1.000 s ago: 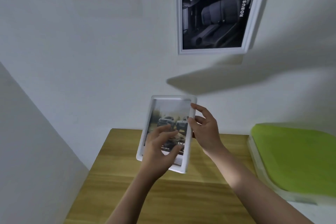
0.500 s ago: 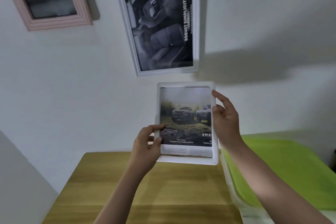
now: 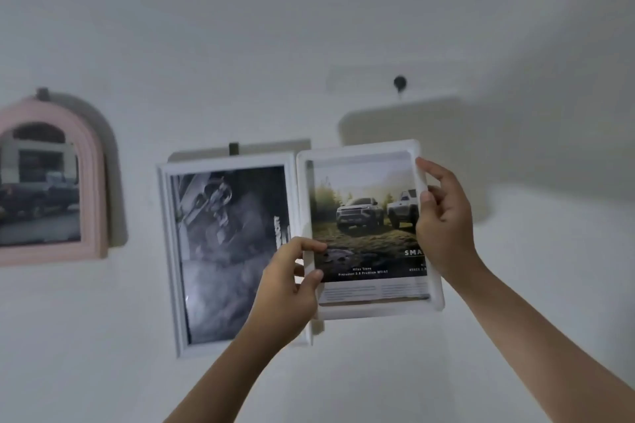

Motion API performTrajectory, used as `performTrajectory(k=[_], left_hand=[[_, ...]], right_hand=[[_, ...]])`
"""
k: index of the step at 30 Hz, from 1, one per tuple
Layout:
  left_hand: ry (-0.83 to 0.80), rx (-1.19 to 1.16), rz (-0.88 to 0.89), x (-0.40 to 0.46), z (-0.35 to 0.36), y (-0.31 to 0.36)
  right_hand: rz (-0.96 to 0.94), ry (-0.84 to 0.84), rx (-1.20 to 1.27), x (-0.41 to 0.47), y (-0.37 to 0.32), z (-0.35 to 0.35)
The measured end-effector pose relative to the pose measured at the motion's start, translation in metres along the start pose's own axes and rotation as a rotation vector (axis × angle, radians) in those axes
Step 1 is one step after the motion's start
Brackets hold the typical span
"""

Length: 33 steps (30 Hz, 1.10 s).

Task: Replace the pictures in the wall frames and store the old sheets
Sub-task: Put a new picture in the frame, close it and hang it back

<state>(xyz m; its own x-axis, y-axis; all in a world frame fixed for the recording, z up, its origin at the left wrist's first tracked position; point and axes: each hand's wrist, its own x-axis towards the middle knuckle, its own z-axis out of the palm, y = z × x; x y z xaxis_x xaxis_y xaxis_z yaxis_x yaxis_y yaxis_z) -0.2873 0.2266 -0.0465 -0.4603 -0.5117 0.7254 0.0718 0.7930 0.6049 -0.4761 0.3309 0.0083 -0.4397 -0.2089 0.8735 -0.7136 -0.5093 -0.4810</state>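
Note:
A small white frame (image 3: 364,311) with a colour picture of two trucks is held up in front of the wall, upright. My left hand (image 3: 288,288) grips its lower left edge, thumb on the front. My right hand (image 3: 443,227) grips its right edge. Above the frame a dark wall hook (image 3: 399,82) sticks out of the wall, bare. Left of the held frame hangs a white frame (image 3: 171,251) with a grey car-interior picture. Further left hangs a pink arched frame (image 3: 92,182) with a dark truck picture.
The white wall (image 3: 343,10) fills the view. The held frame casts a shadow on the wall above and to the right of it.
The frame has been lifted from above the wooden table up to wall height, under the hook. My view has tilted upward, so the table and green box have left the picture.

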Motion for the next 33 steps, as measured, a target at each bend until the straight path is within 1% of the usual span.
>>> performTrajectory(k=[5,11,16,23,28,31,33], left_hand=[[-0.021,0.06,0.174,0.063,0.009,0.027],[0.006,0.112,0.292,0.112,0.033,0.041],[0.004,0.108,0.288,0.132,0.049,0.039],[-0.003,0.144,0.277,0.138,0.059,0.027],[0.041,0.22,0.313,0.137,0.057,0.026],[0.075,0.232,0.314,0.133,0.058,0.028],[0.089,0.244,0.304,0.129,0.06,0.027]], right_hand=[[-0.11,0.097,-0.073,0.068,0.005,-0.011],[-0.122,0.148,-0.15,0.121,0.025,-0.026],[-0.115,0.141,-0.197,0.14,0.041,-0.032],[-0.126,0.12,-0.246,0.139,0.054,-0.032],[-0.15,0.156,-0.332,0.132,0.058,-0.03],[-0.149,0.19,-0.404,0.127,0.055,-0.029],[-0.138,0.217,-0.406,0.122,0.055,-0.03]])
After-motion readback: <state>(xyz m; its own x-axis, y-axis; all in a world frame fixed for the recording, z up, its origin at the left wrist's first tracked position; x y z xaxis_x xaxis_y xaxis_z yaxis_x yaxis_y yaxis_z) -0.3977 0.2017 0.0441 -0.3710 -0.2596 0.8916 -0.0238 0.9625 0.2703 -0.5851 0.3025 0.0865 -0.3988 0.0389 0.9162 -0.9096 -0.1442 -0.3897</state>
